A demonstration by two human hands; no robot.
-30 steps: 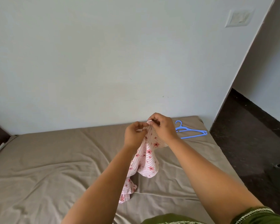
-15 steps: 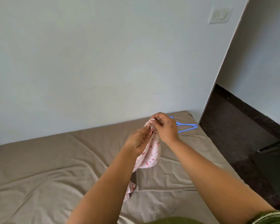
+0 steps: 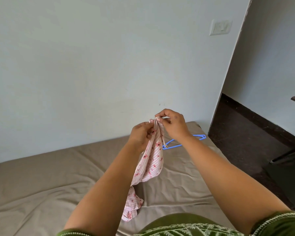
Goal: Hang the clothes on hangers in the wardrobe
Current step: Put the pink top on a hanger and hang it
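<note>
While both hands [image 3: 157, 129] pinch pink garment [image 3: 152, 159], blue hanger [image 3: 184, 142] behind

No text, label, brand, number or sign can be read on anything in view.
</note>
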